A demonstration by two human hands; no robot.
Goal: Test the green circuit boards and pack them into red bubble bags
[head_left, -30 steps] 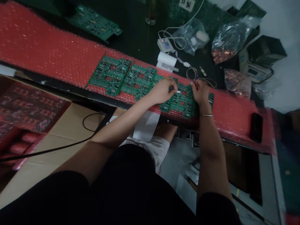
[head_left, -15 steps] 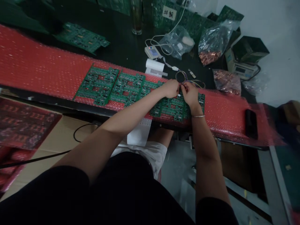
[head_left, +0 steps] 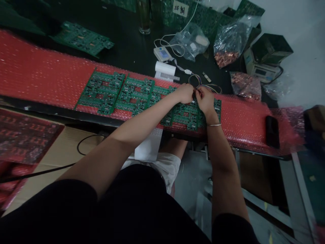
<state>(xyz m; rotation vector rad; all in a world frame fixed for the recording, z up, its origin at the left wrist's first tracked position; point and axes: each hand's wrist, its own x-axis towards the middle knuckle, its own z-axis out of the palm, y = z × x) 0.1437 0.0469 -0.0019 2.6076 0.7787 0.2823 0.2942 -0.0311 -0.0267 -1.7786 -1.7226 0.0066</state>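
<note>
My left hand [head_left: 185, 93] and my right hand [head_left: 206, 99] meet over the green circuit boards [head_left: 185, 117], with fingers closed and fingertips almost touching. Thin coloured wires [head_left: 195, 79] loop down to the fingertips of my right hand, which pinches their end. Whatever sits between the left fingertips is too small and dark to name. A white connector [head_left: 188, 72] joins these wires to a grey ribbon cable that leads to a small white device with a screen [head_left: 162, 54]. More boards [head_left: 101, 91] lie in a row to the left on red bubble wrap [head_left: 45, 74].
Behind the row are a white paper roll [head_left: 165, 68], a drinking glass [head_left: 144, 20] and clear bags of copper-coloured parts [head_left: 225, 58]. A black phone-like object [head_left: 272, 132] lies at the right. At the lower left stands a cardboard box [head_left: 61, 145]. Another board panel [head_left: 83, 39] rests at the back left.
The whole view has shifted slightly, so the table things appear a little further left and up. Both hands keep nearly the same closed pose at the wires.
</note>
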